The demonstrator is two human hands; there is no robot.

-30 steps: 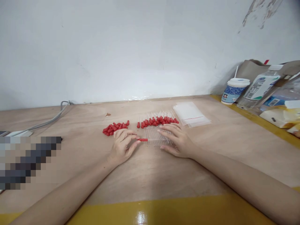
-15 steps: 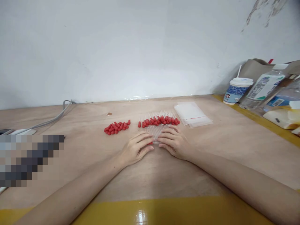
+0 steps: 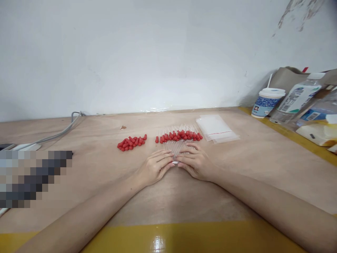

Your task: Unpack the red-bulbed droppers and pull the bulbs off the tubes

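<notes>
My left hand is closed, thumb and fingers pinched together near the front of the pile; the red rubber bulb between them is almost wholly covered. My right hand pinches a thin clear tube, whose short bare stretch bridges the gap between both hands. The fingertips of the two hands nearly meet. Just beyond them lie several loose clear tubes, side by side. Behind these runs a row of clear droppers with red bulbs. A heap of loose red rubber bulbs lies left of the row.
Clear plastic bags are stacked right of the droppers. A paper cup, a plastic bottle and a tissue pack stand along the right side. A grey cable crosses the back left. Yellow tape edges the table's front.
My left hand has moved slightly right, toward the right hand, so the gap between them has narrowed. The red bulb that showed at its fingertips is now almost hidden.
</notes>
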